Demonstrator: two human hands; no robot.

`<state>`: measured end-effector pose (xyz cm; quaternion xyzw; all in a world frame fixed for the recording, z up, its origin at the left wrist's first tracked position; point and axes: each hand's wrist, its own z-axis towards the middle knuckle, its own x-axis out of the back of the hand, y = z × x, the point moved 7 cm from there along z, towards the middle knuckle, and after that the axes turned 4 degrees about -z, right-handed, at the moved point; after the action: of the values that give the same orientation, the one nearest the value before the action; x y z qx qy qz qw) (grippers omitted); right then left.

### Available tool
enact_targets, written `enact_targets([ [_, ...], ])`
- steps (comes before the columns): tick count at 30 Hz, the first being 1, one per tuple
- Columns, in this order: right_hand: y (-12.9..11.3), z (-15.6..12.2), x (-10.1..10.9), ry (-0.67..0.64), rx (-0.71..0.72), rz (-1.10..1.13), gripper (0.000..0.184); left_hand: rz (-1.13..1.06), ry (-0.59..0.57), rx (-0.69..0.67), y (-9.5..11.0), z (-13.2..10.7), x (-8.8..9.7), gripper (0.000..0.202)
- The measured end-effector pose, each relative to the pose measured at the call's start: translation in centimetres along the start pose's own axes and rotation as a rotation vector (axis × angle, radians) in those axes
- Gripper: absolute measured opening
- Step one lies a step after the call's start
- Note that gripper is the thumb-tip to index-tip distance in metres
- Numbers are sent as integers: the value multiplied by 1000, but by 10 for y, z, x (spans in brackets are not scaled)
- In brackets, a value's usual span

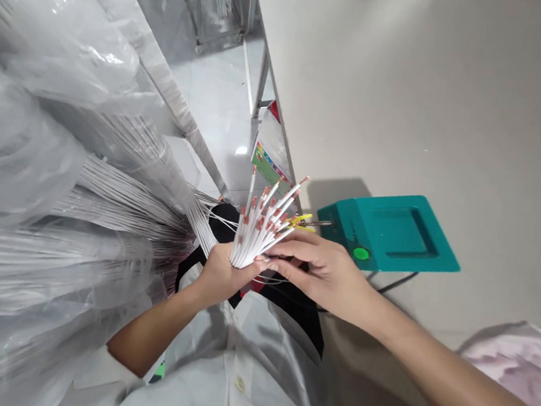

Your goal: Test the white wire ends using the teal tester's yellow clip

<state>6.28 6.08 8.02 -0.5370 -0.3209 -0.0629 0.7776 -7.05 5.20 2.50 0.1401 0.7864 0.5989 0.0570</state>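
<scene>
A thick bundle of white wires [259,227] with bare copper ends is gripped in my left hand [223,275], the ends fanning upward. My left fingers wrap around the bundle, and the thumb lies across its near side. At the bundle's right edge, my right hand [326,269] has its thumb and fingers drawn together, touching or almost touching the wires and my left thumb. What lies between those right fingertips is hidden. Just beyond the right fingers, a teal machine [392,234] with a green button [360,254] has a metal shaft and a yellow piece [303,221] sticking out toward the bundle.
Plastic-wrapped bundles of long white wires [121,204] fill the left side. On the right is a pale tabletop [427,116], with pinkish cloth [518,361] at the lower right. Black cable [399,282] runs from the machine. A wheeled metal rack [217,13] stands on the floor beyond.
</scene>
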Motion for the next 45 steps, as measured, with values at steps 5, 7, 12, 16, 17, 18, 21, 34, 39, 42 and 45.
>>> enact_targets([
  [5, -4, 2, -4, -82, 74, 52, 13, -37, -83, -22, 1, 0, 1, 18],
  [7, -2, 2, -4, -46, 50, 157, 11, -110, -130, -67, 6, 1, 0, 19],
  [12, 18, -4, -25, 127, -271, 689, 4, -358, -144, -14, -5, 4, 0, 19],
  [16, 29, -12, -57, 243, -547, 1075, 19, -526, -98, 55, -18, 4, -3, 24],
  [17, 30, -13, -61, 266, -587, 1118, 22, -553, -84, 58, -18, 4, -4, 25],
  [18, 31, -14, -64, 283, -614, 1143, 24, -574, -71, 62, -18, 4, -5, 25],
  [21, 30, -13, -68, 312, -655, 1179, 25, -598, -30, 88, -18, 3, -7, 29],
  [34, 32, -17, -32, 400, -360, 650, 7, -493, 18, 119, -24, 3, -10, 26],
  [39, 9, -13, -13, 455, -122, 118, 9, -434, 67, 92, -23, 1, -8, 24],
  [42, -2, -18, -12, 464, 36, -212, 10, -402, 129, 76, -21, 0, -7, 22],
  [45, -9, -26, -16, 394, 200, -460, 16, -391, 163, 77, -21, 0, -6, 20],
])
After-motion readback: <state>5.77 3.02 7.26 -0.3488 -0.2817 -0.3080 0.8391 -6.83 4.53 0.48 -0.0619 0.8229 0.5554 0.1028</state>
